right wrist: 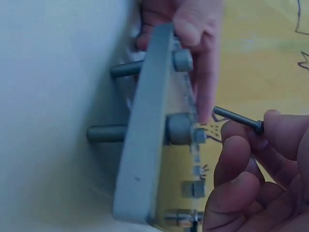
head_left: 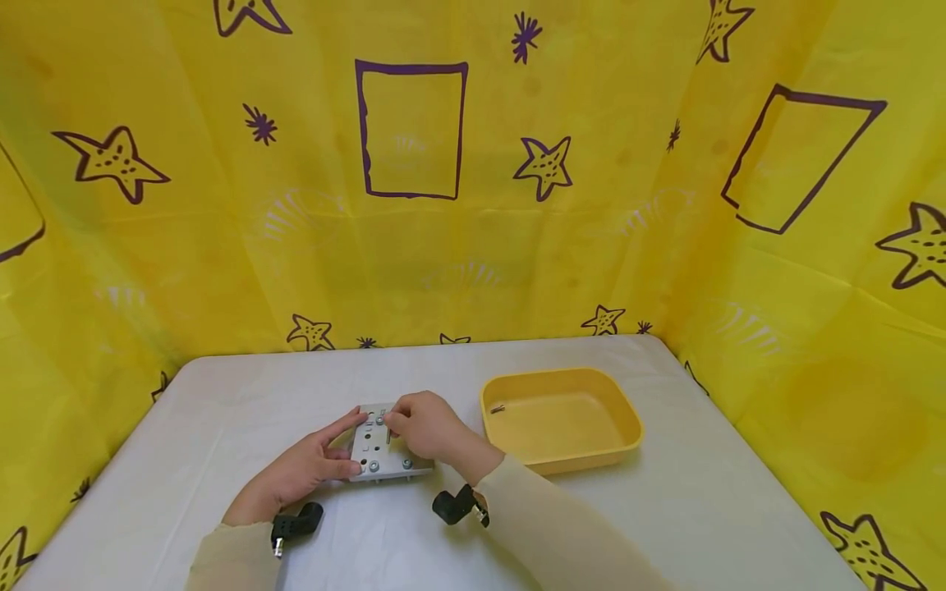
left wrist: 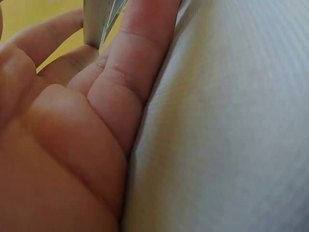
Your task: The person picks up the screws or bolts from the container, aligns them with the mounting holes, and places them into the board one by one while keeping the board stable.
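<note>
A grey metal plate with holes and several bolts in it stands on the white table, bolt shanks jutting from its underside. My left hand grips the plate's left side, thumb at the near corner and a finger at the far one. In the right wrist view, the right hand pinches a thin screw by its head between thumb and fingers. Its threaded end points toward the plate's top face and is apart from it. In the left wrist view, only an edge of the plate shows beyond the left hand.
To the right of the plate stands a yellow tray with small screws near its left end. Yellow cloth walls with drawn stars surround the white table. A black wrist camera sits near the right sleeve.
</note>
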`<state>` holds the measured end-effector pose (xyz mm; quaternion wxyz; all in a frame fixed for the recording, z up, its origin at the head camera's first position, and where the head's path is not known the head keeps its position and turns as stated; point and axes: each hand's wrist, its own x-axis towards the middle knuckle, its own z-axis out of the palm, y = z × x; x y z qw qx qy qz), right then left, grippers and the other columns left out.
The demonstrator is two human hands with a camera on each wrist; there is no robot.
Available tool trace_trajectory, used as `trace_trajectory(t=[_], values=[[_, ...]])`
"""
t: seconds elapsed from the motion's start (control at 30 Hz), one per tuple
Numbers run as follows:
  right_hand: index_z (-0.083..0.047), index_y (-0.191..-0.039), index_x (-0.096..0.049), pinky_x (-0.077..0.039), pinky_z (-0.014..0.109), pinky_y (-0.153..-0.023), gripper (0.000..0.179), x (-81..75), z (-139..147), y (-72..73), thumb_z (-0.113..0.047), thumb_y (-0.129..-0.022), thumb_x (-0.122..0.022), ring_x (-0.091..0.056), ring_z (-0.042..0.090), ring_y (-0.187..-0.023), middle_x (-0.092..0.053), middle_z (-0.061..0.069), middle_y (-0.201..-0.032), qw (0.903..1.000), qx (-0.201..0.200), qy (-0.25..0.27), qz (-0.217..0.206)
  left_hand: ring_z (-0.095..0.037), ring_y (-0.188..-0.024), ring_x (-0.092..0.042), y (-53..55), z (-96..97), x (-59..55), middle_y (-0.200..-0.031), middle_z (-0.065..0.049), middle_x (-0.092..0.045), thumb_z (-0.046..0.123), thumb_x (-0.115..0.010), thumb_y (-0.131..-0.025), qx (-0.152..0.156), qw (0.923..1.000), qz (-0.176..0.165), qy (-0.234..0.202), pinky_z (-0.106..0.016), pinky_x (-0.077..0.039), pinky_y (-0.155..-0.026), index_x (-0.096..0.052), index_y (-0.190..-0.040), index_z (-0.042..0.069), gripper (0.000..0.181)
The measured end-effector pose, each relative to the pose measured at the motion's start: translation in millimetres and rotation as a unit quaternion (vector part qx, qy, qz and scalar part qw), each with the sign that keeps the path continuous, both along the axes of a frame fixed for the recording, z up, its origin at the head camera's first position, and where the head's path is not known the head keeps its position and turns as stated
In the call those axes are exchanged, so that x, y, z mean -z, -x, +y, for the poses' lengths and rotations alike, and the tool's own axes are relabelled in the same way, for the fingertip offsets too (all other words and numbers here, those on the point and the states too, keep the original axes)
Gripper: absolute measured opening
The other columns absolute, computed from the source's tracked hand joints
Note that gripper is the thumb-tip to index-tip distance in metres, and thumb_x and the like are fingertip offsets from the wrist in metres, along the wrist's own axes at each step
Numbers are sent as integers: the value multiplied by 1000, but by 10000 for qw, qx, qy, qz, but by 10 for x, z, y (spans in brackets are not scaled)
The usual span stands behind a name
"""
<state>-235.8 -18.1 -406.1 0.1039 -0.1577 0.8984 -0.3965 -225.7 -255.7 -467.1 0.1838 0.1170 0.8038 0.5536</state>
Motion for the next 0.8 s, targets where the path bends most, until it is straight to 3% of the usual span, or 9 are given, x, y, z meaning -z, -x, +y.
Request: trace_trajectory(t=[0.13, 0.3, 0.57, 0.8], values=[[-18, -84, -70, -43, 28, -67, 24, 46, -90, -5, -31, -102, -59, -53, 10, -74, -60, -8, -76, 9990, -103, -349, 271, -27, -108, -61, -2, -7, 1, -165, -12, -10, 23, -81, -83, 90, 9999, -41, -129, -31, -45, -88, -31, -158, 18, 91], [-19, -82, -69, -42, 28, -70, 26, 75, -133, 13, -31, -102, -58, -52, 10, -77, -59, -9, -76, 9981, -142, -521, 309, -27, -107, -62, -12, -11, -4, -164, -18, -13, 21, -80, -85, 176, 9992, -101, -332, -29, -47, -87, -28, -159, 15, 91], [-18, -81, -68, -41, 27, -66, 26, 77, -165, 28, -30, -103, -57, -52, 10, -73, -59, -7, -74, 9972, -322, -611, 280, -29, -110, -61, -19, -7, -8, -161, -23, -16, 17, -79, -87, 355, 9979, -59, -531, -27, -47, -87, -25, -159, 13, 91], [-18, -80, -67, -40, 26, -60, 27, 89, -154, 21, -30, -103, -58, -51, 10, -65, -57, -5, -68, 9983, -354, -430, 149, -29, -111, -61, -17, -9, 11, -157, -27, -27, 16, -79, -86, 261, 9978, -145, -589, -28, -48, -87, -27, -159, 14, 90]])
